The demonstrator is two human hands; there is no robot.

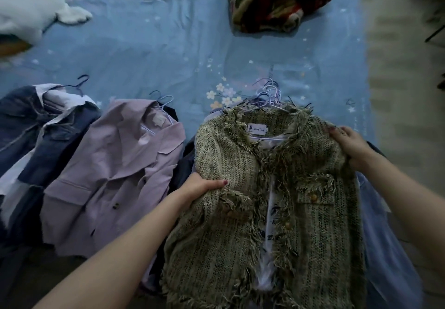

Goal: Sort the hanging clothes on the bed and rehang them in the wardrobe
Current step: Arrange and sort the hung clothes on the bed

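Head view, looking down on a bed with a blue sheet (168, 43) printed with small flowers and stars. Green tweed jacket (277, 200) with frayed edges at lower right, on a pale hanger (269, 106), lying open-fronted on top of a pile of other clothes whose hanger hooks bunch just above its collar. White label visible inside the collar; text too small to read. Left hand (199, 188) gripping the jacket's left sleeve at the edge, thumb on top of the fabric, fingers tucked underneath and hidden. Right hand (349, 144) holding the jacket's right shoulder, fingers curled over the fabric and pinching it. Both forearms bare, reaching in from the bottom edge.

Just left of the green jacket, a lilac jacket (115, 176) lying flat on its own hanger, collar toward the far side of the bed, dark buttons down the front. Further left, a heap of denim clothes (36, 135) mixed with pale shirts, a dark hanger hook poking out at the top. Pale blue garment (385, 248) partly under the green jacket on the right.

At the far side, a folded red and cream floral blanket (281, 0) and, in the upper left corner, a white plush toy (36, 7). Pale floor strip along the right edge, blurred.
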